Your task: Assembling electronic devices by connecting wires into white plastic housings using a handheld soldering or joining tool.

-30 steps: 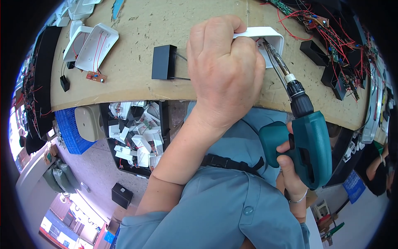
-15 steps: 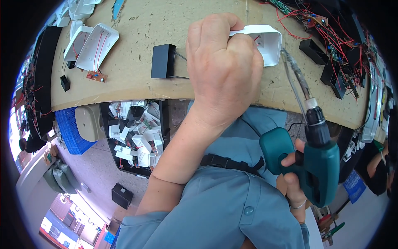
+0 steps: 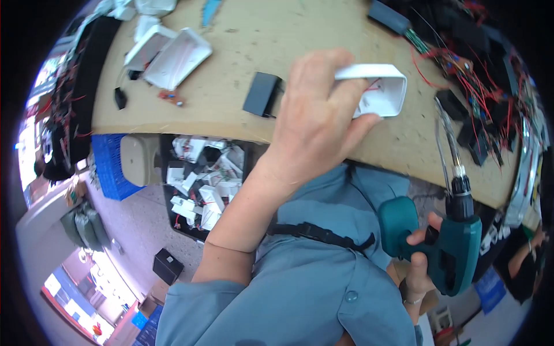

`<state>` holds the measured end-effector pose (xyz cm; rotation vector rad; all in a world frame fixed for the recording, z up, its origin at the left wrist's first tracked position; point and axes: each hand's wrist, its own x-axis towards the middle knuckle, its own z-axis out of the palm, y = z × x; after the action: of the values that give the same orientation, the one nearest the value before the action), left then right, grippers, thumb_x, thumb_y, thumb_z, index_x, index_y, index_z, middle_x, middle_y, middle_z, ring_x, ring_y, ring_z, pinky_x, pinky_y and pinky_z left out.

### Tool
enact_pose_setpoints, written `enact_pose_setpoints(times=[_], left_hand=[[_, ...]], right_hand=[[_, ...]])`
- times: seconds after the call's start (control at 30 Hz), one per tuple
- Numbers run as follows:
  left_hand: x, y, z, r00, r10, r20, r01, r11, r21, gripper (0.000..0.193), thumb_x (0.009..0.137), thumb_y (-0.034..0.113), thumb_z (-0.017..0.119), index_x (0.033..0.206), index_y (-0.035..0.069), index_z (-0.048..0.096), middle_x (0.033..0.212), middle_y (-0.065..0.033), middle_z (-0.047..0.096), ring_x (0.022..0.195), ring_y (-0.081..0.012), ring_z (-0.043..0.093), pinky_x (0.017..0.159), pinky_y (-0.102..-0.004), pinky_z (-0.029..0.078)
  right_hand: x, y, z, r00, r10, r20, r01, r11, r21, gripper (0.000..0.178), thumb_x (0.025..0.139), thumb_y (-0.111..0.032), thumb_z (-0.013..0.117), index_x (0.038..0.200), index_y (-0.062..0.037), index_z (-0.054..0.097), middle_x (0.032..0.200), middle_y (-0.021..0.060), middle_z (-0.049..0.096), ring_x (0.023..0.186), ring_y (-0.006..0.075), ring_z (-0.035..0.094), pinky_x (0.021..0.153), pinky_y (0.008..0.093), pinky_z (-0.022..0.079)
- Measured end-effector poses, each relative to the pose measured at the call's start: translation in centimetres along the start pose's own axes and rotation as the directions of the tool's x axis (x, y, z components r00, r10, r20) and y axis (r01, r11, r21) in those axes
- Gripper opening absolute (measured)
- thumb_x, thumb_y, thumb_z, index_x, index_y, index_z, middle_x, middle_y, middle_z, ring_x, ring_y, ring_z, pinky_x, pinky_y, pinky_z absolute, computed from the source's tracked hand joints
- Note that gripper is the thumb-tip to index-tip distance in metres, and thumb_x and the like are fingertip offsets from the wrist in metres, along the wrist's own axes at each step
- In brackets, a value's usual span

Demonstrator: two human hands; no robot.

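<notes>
With my left hand I grip a white plastic housing by its upper wall, over the bench. Its open side shows a red wire and small fittings inside. A black box lies left of that hand, with a cord running behind the hand. In my right hand is a green soldering gun, its fingers wrapped round the handle by the trigger. The gun's long metal tip and a thin feed tube beside it point up, right of the housing and apart from it.
An opened white housing with a small circuit board lies at the left. Circuit boards and red wires are piled at the right. Below the bench edge stand a black crate of white parts, a beige stool and a blue basket.
My left hand has turned, so its thumb now shows along the housing's lower side. The soldering gun has moved right, away from the housing. The whole view has shifted.
</notes>
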<state>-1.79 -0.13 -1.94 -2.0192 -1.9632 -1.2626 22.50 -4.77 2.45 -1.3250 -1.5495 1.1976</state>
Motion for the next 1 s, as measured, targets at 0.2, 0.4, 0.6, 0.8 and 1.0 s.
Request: enact_pose_setpoints(times=[0.2, 0.4, 0.6, 0.8, 1.0], left_hand=[[-1.6, -4.6, -5.2, 1.000, 0.028, 0.008, -0.029, 0.961, 0.276, 0.037, 0.058, 0.011, 0.071, 0.091, 0.001, 0.059, 0.102, -0.0156, 0.048, 0.093, -0.0311, 0.047, 0.079, -0.0394, 0.038], [-1.8, -11.2, -10.7, 0.996, -0.041, -0.077, 0.078, 0.819, 0.569, 0.031, 0.062, 0.022, 0.071, 0.088, 0.007, 0.062, 0.103, -0.0090, 0.051, 0.098, -0.0241, 0.047, 0.085, -0.0377, 0.029], [0.3, -12.5, -11.8, 0.975, -0.090, -0.204, 0.214, 0.636, 0.741, 0.026, 0.064, 0.031, 0.070, 0.075, 0.008, 0.065, 0.103, -0.0073, 0.053, 0.097, -0.0223, 0.047, 0.082, -0.0363, 0.027], [8.0, -17.0, -13.5, 0.932, 0.103, -0.348, 0.127, 0.807, 0.577, 0.034, 0.068, 0.033, 0.066, 0.086, 0.004, 0.062, 0.094, -0.0140, 0.057, 0.094, -0.0276, 0.051, 0.080, -0.0384, 0.039], [14.8, -23.5, -12.3, 0.804, -0.593, -0.046, 0.480, 0.600, 0.640, 0.043, 0.068, 0.024, 0.065, 0.096, -0.007, 0.056, 0.095, -0.0233, 0.058, 0.090, -0.0332, 0.057, 0.077, -0.0382, 0.046]], right_hand=[[-0.2, 1.0, -0.4, 0.994, -0.105, -0.007, 0.105, 0.994, 0.023, 0.058, 0.073, -0.028, 0.066, 0.113, 0.0085, 0.044, 0.101, 0.0159, 0.056, 0.065, 0.0137, 0.054, 0.057, 0.0240, 0.043], [-0.3, 1.1, -0.2, 0.992, -0.118, 0.037, 0.117, 0.992, 0.041, 0.058, 0.075, -0.026, 0.064, 0.116, 0.0075, 0.040, 0.104, 0.0169, 0.054, 0.067, 0.0135, 0.054, 0.062, 0.0258, 0.044], [-0.2, 1.3, -0.4, 0.990, -0.135, 0.032, 0.133, 0.989, 0.070, 0.058, 0.075, -0.025, 0.064, 0.116, 0.0071, 0.040, 0.106, 0.0169, 0.053, 0.068, 0.0138, 0.054, 0.062, 0.0261, 0.044], [0.3, 1.2, -0.4, 0.992, -0.130, -0.005, 0.130, 0.987, 0.090, 0.057, 0.075, -0.024, 0.065, 0.116, 0.0065, 0.040, 0.106, 0.0168, 0.053, 0.067, 0.0137, 0.053, 0.064, 0.0270, 0.044], [1.0, 0.8, -0.2, 0.990, -0.133, -0.042, 0.135, 0.988, 0.071, 0.057, 0.075, -0.024, 0.064, 0.116, 0.0066, 0.040, 0.107, 0.0171, 0.053, 0.065, 0.0136, 0.053, 0.064, 0.0262, 0.043]])
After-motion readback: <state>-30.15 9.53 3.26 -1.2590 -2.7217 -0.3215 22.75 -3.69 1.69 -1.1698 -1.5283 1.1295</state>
